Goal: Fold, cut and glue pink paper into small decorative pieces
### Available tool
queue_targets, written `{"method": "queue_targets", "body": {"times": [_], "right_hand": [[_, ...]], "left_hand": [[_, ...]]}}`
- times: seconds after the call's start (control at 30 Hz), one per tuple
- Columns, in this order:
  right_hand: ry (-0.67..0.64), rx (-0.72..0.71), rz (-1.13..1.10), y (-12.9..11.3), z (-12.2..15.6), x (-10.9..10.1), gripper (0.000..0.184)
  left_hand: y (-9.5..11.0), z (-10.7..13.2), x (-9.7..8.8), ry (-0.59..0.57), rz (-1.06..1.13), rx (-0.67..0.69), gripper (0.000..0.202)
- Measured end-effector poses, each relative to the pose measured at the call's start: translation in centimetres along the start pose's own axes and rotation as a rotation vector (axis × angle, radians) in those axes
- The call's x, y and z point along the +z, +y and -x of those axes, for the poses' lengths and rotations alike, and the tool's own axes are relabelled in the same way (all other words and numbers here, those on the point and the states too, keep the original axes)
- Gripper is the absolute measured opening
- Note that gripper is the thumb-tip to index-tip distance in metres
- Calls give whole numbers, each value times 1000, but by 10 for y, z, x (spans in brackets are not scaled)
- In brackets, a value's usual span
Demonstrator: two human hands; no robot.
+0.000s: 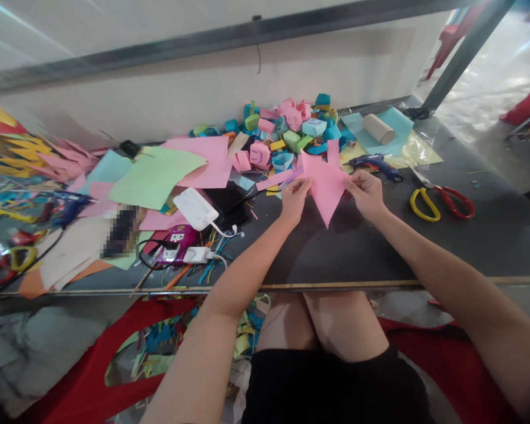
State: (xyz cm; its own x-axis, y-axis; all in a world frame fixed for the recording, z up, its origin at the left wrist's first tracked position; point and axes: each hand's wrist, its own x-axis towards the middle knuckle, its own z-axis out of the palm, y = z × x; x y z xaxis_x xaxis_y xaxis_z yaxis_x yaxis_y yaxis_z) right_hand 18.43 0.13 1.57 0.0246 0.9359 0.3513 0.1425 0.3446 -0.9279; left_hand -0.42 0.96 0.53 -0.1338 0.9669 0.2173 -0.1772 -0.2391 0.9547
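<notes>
A sheet of pink paper (324, 185) hangs between my two hands above the dark table, one corner pointing down. My left hand (297, 197) pinches its left edge between thumb and fingers. At the opposite edge, my right hand (365, 191) grips it the same way. Just behind the paper lies a heap of small folded paper pieces (291, 141) in pink, blue, green and yellow. To the right of my right hand are a blue glue gun (376, 166) and scissors (441, 197) with one yellow and one red handle loop.
Coloured sheets (159, 176), a white power bank (196, 209) and a purple power strip (176, 244) with plugs and cables crowd the left. A second glue gun (73, 206) and more scissors (11, 265) lie farther left. A cardboard tube (378, 129) rests at the back right.
</notes>
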Motion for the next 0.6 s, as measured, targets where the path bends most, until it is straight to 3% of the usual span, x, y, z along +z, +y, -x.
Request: {"method": "queue_targets", "body": {"times": [0.4, 0.6], "right_hand": [[-35, 29, -43, 4, -2, 1, 63], [-76, 43, -22, 4, -3, 0, 55]], "left_hand": [[-14, -8, -4, -58, 109, -83, 48], [-6, -12, -7, -16, 126, -107, 46]]}}
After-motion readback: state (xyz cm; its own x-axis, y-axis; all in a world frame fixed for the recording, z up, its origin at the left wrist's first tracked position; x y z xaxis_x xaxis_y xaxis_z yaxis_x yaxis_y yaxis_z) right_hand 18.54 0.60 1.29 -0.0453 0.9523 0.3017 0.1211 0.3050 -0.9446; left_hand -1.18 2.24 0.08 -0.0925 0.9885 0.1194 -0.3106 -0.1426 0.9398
